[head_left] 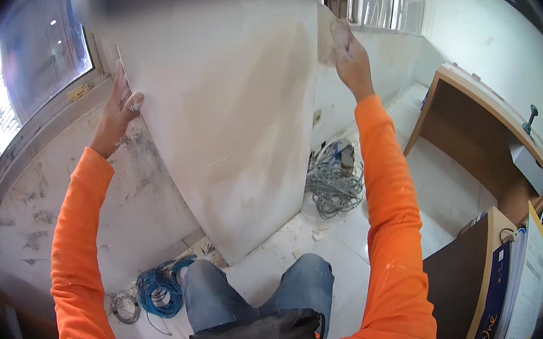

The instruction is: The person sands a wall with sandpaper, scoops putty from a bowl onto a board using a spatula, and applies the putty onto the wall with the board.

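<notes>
A large white panel (243, 121) stands in front of me, with beige smears on its face and its lower end narrowing toward the floor between my knees. My left hand (121, 112) grips its left edge, thumb on the near side, with white dust on the skin. Higher up, my right hand (351, 56) is at the panel's right edge, fingers pointing upward against it. A grey blurred patch covers the panel's upper left part.
Coiled grey cable (335, 189) lies right of the panel; blue cable (160, 289) is coiled by my left knee. On the right stand a wooden desk (480, 104) and a cabinet with folders (500, 303). A window (33, 61) borders the left.
</notes>
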`<state>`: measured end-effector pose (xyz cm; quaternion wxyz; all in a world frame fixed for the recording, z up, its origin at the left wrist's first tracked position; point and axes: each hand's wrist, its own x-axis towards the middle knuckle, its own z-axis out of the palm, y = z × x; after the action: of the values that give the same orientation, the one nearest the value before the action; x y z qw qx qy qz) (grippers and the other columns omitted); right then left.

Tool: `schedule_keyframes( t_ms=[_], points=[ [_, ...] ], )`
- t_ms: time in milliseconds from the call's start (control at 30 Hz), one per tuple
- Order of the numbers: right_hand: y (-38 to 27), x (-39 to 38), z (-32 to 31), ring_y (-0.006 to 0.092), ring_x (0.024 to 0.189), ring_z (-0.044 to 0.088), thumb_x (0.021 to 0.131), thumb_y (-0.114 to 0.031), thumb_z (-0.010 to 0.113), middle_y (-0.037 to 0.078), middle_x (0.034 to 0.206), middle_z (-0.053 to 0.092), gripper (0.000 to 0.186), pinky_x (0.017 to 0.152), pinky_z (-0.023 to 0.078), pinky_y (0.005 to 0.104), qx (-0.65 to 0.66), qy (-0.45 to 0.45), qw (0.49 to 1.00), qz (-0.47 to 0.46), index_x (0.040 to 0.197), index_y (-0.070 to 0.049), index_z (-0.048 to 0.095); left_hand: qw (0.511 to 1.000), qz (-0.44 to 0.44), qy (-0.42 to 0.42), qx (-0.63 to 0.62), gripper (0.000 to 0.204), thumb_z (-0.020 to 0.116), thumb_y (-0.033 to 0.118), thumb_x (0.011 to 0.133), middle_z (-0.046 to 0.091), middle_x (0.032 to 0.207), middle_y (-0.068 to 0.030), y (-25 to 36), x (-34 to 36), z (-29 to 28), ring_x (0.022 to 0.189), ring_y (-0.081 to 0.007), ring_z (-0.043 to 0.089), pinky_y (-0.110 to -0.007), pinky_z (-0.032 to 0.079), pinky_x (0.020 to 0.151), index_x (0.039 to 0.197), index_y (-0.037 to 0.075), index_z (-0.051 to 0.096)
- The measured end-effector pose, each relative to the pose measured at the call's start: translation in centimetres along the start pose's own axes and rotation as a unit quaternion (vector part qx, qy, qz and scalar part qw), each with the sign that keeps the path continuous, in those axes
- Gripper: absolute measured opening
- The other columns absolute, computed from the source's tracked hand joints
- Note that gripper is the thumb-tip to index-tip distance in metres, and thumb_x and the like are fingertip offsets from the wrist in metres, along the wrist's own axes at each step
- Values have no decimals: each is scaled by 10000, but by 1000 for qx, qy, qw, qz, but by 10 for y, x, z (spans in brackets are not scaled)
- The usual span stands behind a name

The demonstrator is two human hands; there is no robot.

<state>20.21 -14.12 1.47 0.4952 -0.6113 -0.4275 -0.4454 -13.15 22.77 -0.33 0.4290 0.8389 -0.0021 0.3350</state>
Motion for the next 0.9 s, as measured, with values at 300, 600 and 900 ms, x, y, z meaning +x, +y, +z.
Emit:
schedule_keyframes(
  t_ms=[300, 600, 900],
  points=[
    [-13, -186, 87, 310, 977, 636, 875, -192, 613, 134, 1202, 643, 475, 859, 479, 437, -203, -31, 975, -85, 1346, -156, 560, 998, -55, 19, 30, 989, 609, 573, 865, 115, 1615, -86, 20, -6, 4, 1413, -299, 286, -420, 452, 971, 1560, 217, 1],
    [-63, -335, 59, 278, 1217, 547, 962, -197, 475, 185, 1311, 576, 450, 984, 428, 364, 146, -64, 899, 409, 1369, -5, 478, 993, -70, 59, 71, 974, 587, 590, 873, 148, 1602, -112, 13, -7, -3, 1375, -291, 345, -419, 463, 963, 1561, 201, 18],
    [-21, -138, 81, 380, 1324, 418, 930, -163, 534, 249, 1401, 455, 604, 1102, 321, 494, -100, -163, 962, 195, 1463, 10, 309, 996, -56, 54, 49, 920, 575, 529, 910, 257, 1555, -110, 19, -7, 9, 1348, -269, 395, -423, 447, 991, 1559, 156, 41]
  ],
)
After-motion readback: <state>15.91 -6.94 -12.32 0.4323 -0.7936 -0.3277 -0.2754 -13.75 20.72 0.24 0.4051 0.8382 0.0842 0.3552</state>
